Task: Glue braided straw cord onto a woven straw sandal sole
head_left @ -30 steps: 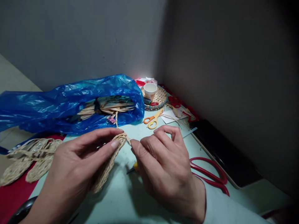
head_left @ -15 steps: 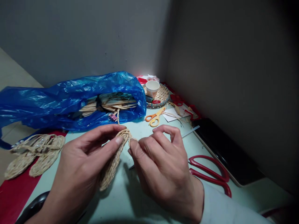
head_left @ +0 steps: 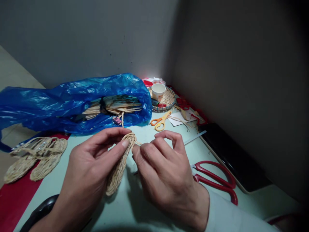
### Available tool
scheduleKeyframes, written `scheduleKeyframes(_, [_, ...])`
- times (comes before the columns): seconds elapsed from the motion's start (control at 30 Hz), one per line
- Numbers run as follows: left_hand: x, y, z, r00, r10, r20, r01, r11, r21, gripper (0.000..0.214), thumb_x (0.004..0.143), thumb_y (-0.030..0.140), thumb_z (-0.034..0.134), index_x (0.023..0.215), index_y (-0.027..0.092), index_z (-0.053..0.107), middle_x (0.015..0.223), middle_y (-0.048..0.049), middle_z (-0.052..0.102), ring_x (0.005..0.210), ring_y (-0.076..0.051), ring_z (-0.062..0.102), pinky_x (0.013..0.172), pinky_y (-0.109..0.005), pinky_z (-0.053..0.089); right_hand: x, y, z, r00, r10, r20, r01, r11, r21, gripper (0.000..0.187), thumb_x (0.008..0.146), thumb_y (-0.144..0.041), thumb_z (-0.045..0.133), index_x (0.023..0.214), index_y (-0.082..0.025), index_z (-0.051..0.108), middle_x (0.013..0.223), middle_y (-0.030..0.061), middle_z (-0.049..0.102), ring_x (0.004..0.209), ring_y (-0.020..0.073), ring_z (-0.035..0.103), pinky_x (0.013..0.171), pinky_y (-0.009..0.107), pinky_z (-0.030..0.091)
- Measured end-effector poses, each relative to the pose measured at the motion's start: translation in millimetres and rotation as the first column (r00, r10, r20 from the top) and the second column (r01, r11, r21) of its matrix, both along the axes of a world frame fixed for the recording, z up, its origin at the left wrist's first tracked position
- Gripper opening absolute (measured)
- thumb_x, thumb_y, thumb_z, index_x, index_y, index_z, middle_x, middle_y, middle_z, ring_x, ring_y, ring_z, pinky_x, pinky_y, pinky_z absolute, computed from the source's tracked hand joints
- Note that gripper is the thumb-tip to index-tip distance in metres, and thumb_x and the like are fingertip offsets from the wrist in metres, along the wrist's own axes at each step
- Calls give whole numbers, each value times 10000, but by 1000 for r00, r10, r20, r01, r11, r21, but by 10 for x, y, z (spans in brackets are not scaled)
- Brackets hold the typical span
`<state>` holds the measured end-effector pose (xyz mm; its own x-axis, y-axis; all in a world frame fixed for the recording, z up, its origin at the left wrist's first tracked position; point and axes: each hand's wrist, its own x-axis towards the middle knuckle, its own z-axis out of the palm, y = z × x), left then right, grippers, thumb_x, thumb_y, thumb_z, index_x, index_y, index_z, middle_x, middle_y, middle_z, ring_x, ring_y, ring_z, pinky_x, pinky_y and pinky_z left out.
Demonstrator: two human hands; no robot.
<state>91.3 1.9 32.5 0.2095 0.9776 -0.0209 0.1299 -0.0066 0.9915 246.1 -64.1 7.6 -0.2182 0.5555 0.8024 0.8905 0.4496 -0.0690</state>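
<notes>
My left hand (head_left: 89,170) pinches a small woven straw sole (head_left: 120,167) between thumb and fingers, holding it on edge over the pale green table (head_left: 135,209). My right hand (head_left: 166,174) is closed at the sole's top end, its thumb and forefinger pinching a thin straw strand there. One strand runs up from the sole toward the blue plastic bag (head_left: 60,103), which lies open with straw strips (head_left: 113,108) inside.
A finished pair of straw sandals (head_left: 33,156) lies at the left on a red mat (head_left: 14,199). Red scissors (head_left: 214,180) lie right of my hand, orange scissors (head_left: 160,120) farther back. A woven tray (head_left: 169,98) holds a paper cup (head_left: 158,91). A black slab (head_left: 231,158) lines the right wall.
Both hands have shifted slightly closer together at the sole's top end, and the sole has tipped a little more upright. The view has drifted a bit.
</notes>
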Motion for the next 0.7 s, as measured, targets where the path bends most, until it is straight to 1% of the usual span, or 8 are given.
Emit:
scheduleKeyframes(0.2, [32,-5,-21,999,-4,35,3,1000,9,261,713,420,911,935,304,839,883,18,810,735,-124,721,626,-114,562,11,-4,-1,1000,7,27,-7,1000,-18,291,931,-17,495,751,-176,659,761,47,639,725,232,466,868,449,393])
scheduleKeyframes(0.33, [45,-16,-12,999,2,38,-3,1000,18,275,699,420,914,916,273,828,836,4,806,712,-127,712,602,-114,552,7,-10,-1,999,22,40,-20,999,-41,263,936,-31,510,792,-157,690,773,49,635,731,235,463,872,462,385])
scheduleKeyframes(0.43, [54,-27,-11,999,6,41,-7,1000,25,268,690,406,914,899,261,830,831,0,811,719,-131,722,611,-114,556,5,-4,6,998,17,56,-14,998,-56,277,952,-31,488,830,-136,713,774,49,617,727,235,449,849,464,377])
scheduleKeyframes(0.6, [58,-37,-42,999,-3,55,0,999,54,202,715,359,899,889,280,834,845,20,821,759,-122,731,651,-110,546,10,3,14,994,21,104,-16,998,-53,316,977,-39,438,864,-111,723,771,59,589,723,241,429,772,449,345])
scheduleKeyframes(0.7, [62,-20,-30,1000,-4,7,3,997,80,193,716,376,888,878,281,841,844,25,825,772,-127,734,677,-122,552,39,-6,17,995,27,99,-19,997,-81,328,982,-35,418,925,-83,738,788,68,598,730,243,433,759,441,343])
